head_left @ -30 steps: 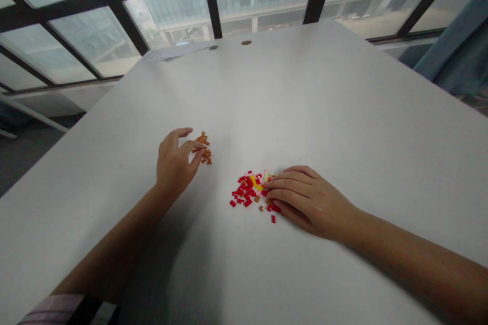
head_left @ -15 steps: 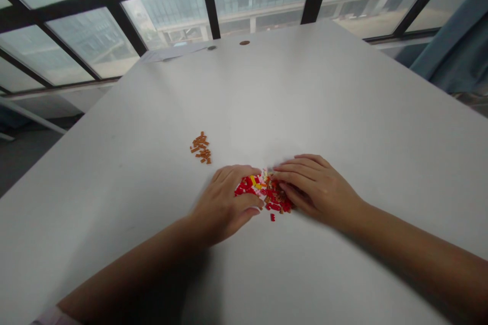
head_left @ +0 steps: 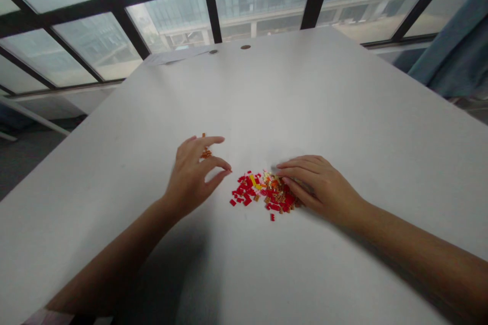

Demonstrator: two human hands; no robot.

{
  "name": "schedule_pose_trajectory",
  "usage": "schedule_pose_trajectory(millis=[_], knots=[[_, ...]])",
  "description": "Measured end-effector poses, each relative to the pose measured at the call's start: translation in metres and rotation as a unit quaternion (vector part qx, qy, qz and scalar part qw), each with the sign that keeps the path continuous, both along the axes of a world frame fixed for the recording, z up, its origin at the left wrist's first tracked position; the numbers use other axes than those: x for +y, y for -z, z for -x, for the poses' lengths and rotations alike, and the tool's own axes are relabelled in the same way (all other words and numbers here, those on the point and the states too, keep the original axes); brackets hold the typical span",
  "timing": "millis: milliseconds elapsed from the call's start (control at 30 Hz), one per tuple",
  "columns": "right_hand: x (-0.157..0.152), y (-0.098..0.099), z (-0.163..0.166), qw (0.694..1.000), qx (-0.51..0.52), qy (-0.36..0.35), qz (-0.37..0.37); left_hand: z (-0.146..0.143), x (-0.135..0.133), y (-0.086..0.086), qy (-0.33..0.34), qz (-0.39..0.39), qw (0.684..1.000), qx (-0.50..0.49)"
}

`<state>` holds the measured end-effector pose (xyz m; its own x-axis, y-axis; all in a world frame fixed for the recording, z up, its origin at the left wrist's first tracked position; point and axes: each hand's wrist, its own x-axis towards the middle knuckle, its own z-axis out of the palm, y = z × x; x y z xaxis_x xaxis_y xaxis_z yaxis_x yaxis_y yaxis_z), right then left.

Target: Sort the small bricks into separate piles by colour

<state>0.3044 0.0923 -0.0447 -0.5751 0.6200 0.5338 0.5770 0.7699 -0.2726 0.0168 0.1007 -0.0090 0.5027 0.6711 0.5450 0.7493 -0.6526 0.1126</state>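
My left hand [head_left: 192,175] hovers with spread fingers over a small pile of orange-brown plastic bricks [head_left: 206,152], hiding most of it; nothing shows held in the hand. To its right lies a larger loose heap of small red, yellow, orange and cream bricks [head_left: 263,193] on the white table [head_left: 244,101]. My right hand [head_left: 318,183] rests at the heap's right edge, its fingertips touching the bricks. A single red brick [head_left: 272,217] lies just below the heap.
Two round cable grommets [head_left: 245,46] and a sheet of paper [head_left: 171,57] sit at the table's far edge. Dark-framed windows [head_left: 263,0] stand beyond it, and a blue curtain [head_left: 452,45] hangs at the right. A striped sleeve [head_left: 46,318] shows at bottom left.
My left hand has moved left from the red heap to the orange-brown pile and covers most of it. The heap now holds more orange bricks. My right hand has shifted slightly right.
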Motion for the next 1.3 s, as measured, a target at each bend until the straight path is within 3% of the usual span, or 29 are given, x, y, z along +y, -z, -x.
schedule_pose_trajectory(millis=[200,367,533,800,967,1100,1300], knots=[[-0.009,-0.003,0.008,0.998,0.000,-0.060,-0.012,0.039,0.032,0.023,-0.115,-0.026,0.992,-0.044],[-0.011,-0.001,0.009,0.998,-0.014,-0.062,-0.023,0.045,0.037,0.033,-0.137,-0.014,0.989,-0.047],[-0.007,-0.004,0.005,0.998,-0.001,-0.057,-0.006,0.037,0.033,0.029,-0.101,-0.015,0.993,-0.051],[0.004,-0.012,-0.008,0.997,-0.061,0.035,0.008,0.027,0.024,0.014,-0.035,-0.083,0.994,-0.057],[0.011,-0.018,-0.014,0.994,-0.084,0.039,0.055,0.002,0.003,0.000,0.046,-0.024,0.996,-0.072],[0.010,-0.019,-0.013,0.994,-0.081,0.030,0.063,-0.024,-0.018,0.002,0.098,0.040,0.994,-0.035],[-0.004,-0.007,-0.017,0.996,-0.085,-0.010,0.010,-0.039,-0.026,0.012,0.118,0.023,0.993,0.000]])
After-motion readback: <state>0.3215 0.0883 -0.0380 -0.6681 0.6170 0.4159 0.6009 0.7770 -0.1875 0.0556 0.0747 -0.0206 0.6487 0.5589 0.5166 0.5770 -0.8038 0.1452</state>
